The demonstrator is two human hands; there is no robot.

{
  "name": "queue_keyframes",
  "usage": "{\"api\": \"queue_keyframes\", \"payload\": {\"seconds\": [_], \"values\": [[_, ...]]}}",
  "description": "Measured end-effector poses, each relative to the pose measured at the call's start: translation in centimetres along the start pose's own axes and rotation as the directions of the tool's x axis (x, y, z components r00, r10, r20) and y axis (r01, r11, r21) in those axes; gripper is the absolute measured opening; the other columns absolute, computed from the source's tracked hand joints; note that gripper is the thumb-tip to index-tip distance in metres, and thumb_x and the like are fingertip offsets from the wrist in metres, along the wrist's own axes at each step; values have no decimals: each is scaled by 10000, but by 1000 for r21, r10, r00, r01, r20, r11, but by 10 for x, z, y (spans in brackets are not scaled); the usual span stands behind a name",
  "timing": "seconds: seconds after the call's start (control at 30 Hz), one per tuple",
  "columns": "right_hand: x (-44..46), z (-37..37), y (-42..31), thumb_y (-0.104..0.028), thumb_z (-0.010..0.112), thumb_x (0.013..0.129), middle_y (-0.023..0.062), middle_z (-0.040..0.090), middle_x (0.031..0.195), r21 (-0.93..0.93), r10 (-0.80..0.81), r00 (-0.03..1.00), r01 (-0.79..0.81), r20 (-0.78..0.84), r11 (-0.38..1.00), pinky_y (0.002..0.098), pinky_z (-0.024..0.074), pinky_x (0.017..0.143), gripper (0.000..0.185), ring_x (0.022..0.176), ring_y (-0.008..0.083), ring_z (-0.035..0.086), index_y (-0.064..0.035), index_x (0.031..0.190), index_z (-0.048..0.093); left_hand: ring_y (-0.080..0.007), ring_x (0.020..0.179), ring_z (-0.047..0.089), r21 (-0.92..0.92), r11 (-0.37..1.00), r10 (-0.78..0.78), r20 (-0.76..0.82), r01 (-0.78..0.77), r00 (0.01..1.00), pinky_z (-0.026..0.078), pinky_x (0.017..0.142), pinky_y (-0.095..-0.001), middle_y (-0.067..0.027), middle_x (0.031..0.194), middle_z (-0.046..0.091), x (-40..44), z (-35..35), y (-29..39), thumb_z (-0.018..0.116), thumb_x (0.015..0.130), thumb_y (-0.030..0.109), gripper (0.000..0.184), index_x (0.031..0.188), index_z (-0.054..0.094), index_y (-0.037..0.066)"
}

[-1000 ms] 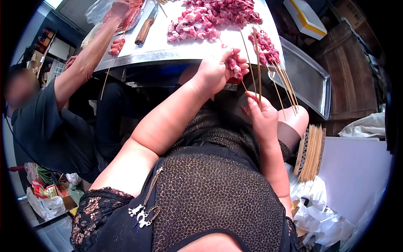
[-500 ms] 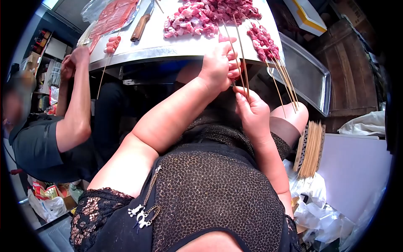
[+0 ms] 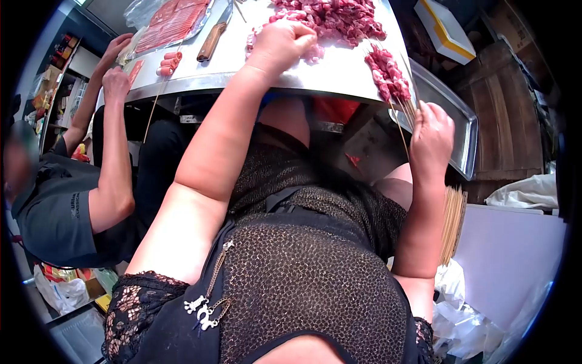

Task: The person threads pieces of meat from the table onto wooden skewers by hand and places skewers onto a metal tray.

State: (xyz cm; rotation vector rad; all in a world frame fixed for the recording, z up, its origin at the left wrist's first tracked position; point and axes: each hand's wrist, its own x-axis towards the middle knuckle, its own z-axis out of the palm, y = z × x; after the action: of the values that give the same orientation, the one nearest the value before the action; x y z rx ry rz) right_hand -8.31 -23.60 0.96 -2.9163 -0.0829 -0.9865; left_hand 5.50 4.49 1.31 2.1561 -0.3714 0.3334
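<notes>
My left hand (image 3: 280, 47) is over the table at the near edge of a pile of raw meat chunks (image 3: 345, 21). Its fingers are curled together, and whatever they may hold is hidden. At the table's right corner, my right hand (image 3: 431, 134) is closed around bamboo skewers (image 3: 414, 115), beside a row of threaded meat skewers (image 3: 387, 74). Their bare ends stick out over the table edge towards me. Which sticks sit inside my grip and which only lie beside it, I cannot tell.
A wooden-handled knife (image 3: 211, 42), rolled meat slices (image 3: 169, 63) on a stick and a bag of sliced meat (image 3: 173, 24) lie left on the table (image 3: 242, 82). A co-worker (image 3: 73, 200) sits there. On the right are a metal tray (image 3: 468, 142) and bundled sticks (image 3: 451, 224).
My hands have parted. The left went up and left to the meat pile; the right went right and up to the threaded skewers. The co-worker's hands moved apart, one reaching up to the bag.
</notes>
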Motion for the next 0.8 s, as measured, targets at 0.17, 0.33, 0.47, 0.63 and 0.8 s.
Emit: {"api": "queue_keyframes", "payload": {"seconds": [0.17, 0.33, 0.47, 0.63, 0.8], "values": [[3, -42, -40, -194, 532, 940, 84, 608, 788, 567, 204, 968, -251, 145, 785, 303, 470, 642, 224, 679, 202, 574, -30, 1042, 646, -261, 759, 652, 559, 829, -99, 136, 6, 986, 505, 740, -373, -117, 808, 680, -5, 10, 12, 671, 774, 423, 335, 862, 722, 104], [-21, -29, -61, -236, 510, 967, -26, 508, 635, 772, 172, 807, -590, 564, 236, 216, 379, 536, 260, 578, 55, 451, -14, 1042, 622, -104, 707, 617, 57, 995, -85, 3, 85, 996, 499, 654, -275, -33, 776, 679, -10, 5, -4, 695, 778, 272, 239, 901, 705, 68], [-42, 6, -69, -218, 489, 964, 7, 511, 652, 741, 148, 778, -627, 610, 243, 230, 396, 579, 226, 607, 76, 466, -23, 926, 599, -155, 718, 664, -514, 831, -200, 78, 212, 977, 517, 584, -248, -85, 838, 685, -12, -1, -1, 612, 857, 175, 186, 927, 674, 14], [-45, 22, -68, -171, 551, 924, 83, 614, 782, 774, 169, 863, -503, 477, 384, 266, 463, 714, 200, 747, 135, 575, 8, 909, 639, -229, 708, 674, -782, 536, -316, 163, 318, 934, 568, 576, -300, -176, 835, 665, -12, 6, 5, 436, 957, 159, 250, 966, 582, -43], [-51, 28, -65, -167, 579, 912, 93, 657, 868, 773, 225, 825, -565, 519, 287, 249, 467, 763, 213, 808, 122, 599, 14, 999, 650, -233, 663, 673, -788, 492, -369, 196, 370, 908, 571, 532, -303, -193, 828, 661, -13, 9, 8, 362, 995, 227, 319, 995, 550, -31]]}}
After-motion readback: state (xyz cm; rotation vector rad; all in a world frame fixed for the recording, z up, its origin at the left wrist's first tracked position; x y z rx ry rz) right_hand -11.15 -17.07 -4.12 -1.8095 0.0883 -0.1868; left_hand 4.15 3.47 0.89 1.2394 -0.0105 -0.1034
